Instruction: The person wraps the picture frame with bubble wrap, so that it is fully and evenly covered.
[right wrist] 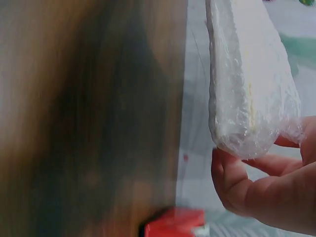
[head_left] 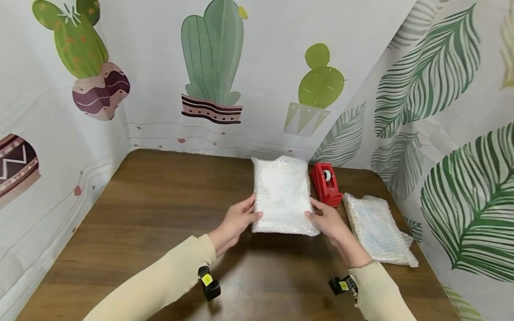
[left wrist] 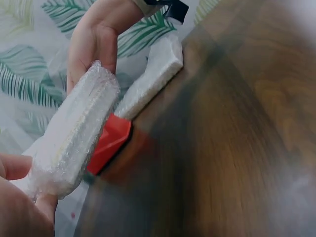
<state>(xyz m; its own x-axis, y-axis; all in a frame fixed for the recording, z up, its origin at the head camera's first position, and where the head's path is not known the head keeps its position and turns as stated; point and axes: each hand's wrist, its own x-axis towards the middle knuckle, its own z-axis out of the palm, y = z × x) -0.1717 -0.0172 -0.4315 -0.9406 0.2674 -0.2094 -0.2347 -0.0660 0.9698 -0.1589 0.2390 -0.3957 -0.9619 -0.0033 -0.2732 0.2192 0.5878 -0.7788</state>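
A flat rectangular package in bubble wrap is held up above the table between both hands. My left hand grips its left edge, thumb on the upper face and fingers beneath. On the opposite edge my right hand pinches it the same way. In the left wrist view the wrapped package appears edge-on, raised off the wood. The right wrist view shows the package's side with my right fingers around its corner. What lies inside the wrap cannot be made out.
A red tape dispenser with a roll stands just right of the held package. Another bubble-wrapped package lies near the right edge of the brown wooden table. A patterned cloth hangs behind the table and along its sides.
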